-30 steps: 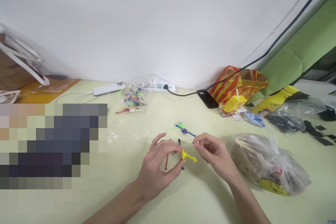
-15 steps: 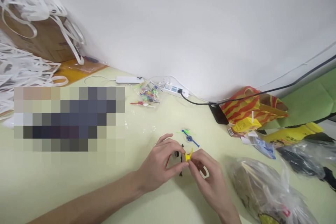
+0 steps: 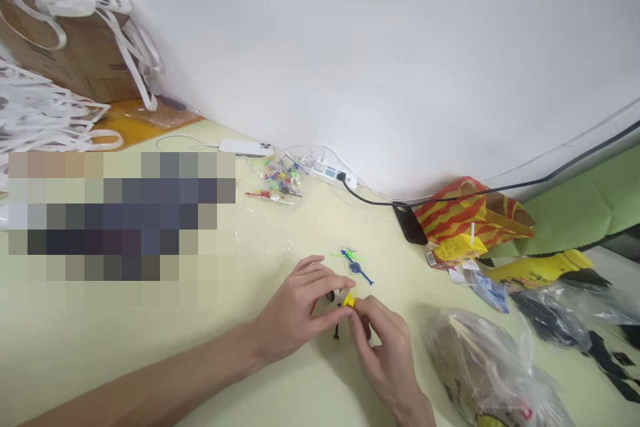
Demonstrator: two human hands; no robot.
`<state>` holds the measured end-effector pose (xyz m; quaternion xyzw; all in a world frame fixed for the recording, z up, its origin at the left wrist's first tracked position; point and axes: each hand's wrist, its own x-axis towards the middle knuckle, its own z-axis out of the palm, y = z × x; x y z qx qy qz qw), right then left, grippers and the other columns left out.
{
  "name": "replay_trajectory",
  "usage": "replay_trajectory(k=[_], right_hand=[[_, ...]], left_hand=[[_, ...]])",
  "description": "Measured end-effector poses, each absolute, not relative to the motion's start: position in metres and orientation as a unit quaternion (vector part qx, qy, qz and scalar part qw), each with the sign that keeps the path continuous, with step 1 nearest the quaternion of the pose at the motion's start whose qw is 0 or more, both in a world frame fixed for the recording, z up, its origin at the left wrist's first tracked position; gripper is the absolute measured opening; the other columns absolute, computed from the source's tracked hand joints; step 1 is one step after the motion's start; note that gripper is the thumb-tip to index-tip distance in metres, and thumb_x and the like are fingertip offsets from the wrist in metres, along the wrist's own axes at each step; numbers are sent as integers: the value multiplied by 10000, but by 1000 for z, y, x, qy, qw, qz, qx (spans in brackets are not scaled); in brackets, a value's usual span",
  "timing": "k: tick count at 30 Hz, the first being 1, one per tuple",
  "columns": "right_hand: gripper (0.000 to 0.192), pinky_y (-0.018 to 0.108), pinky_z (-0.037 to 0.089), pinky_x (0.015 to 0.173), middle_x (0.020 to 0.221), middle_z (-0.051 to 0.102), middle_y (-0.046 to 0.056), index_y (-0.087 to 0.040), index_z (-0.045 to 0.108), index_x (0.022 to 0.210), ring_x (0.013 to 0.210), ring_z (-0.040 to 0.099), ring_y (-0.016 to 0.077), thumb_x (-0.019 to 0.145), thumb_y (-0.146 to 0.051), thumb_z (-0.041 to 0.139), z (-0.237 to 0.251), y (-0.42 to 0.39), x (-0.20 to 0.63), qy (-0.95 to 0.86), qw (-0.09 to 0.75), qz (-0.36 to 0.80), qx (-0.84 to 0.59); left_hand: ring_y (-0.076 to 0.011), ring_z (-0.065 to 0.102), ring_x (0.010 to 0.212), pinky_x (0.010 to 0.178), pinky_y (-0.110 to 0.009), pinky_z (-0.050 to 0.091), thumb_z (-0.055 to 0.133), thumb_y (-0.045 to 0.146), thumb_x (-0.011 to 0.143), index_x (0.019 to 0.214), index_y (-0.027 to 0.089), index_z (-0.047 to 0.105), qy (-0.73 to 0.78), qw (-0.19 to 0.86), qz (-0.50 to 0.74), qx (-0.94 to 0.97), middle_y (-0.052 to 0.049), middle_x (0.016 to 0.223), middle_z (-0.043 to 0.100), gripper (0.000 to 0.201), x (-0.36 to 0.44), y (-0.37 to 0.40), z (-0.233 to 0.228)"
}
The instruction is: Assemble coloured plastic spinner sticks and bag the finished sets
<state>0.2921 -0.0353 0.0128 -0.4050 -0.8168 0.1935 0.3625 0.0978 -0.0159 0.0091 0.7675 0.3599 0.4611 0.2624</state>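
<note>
Your left hand (image 3: 295,310) and right hand (image 3: 383,347) meet over the near centre of the pale yellow-green table (image 3: 240,373). Both pinch the small yellow plastic piece (image 3: 349,299) between thumb and fingertips, so each hand is closed on it, and the piece sits just above the tabletop between the two hands. A thin black plastic stick (image 3: 337,329) hangs below the piece, and a thin red plastic stick (image 3: 313,307) shows behind your left fingers; whether either is attached you cannot tell. Just beyond the hands lies a blue and green plastic spinner part (image 3: 356,265) on the table. Farther off and to the left, a clear plastic bag of coloured plastic parts (image 3: 279,181) rests near the white power strip (image 3: 334,172) along the wall. To the right stand a red and yellow striped bag (image 3: 465,210) and a yellow drink carton with a straw (image 3: 457,248); nearest on the right lies a crumpled clear plastic bag (image 3: 490,367).
</note>
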Motion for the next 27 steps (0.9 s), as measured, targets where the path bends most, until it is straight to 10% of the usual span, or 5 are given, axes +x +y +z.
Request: replay_trajectory(k=[27], right_hand=[[245,251,319,523,606,454,-31,-205,507,748,521,418,120,983,-228,439,20,-33,314,-767,370,90,-517]], left_hand=[[-139,706,834,1103,-420,426,652,157,894,952,209,682,267,169,492,812,1,867,764,83,91,-11,16]])
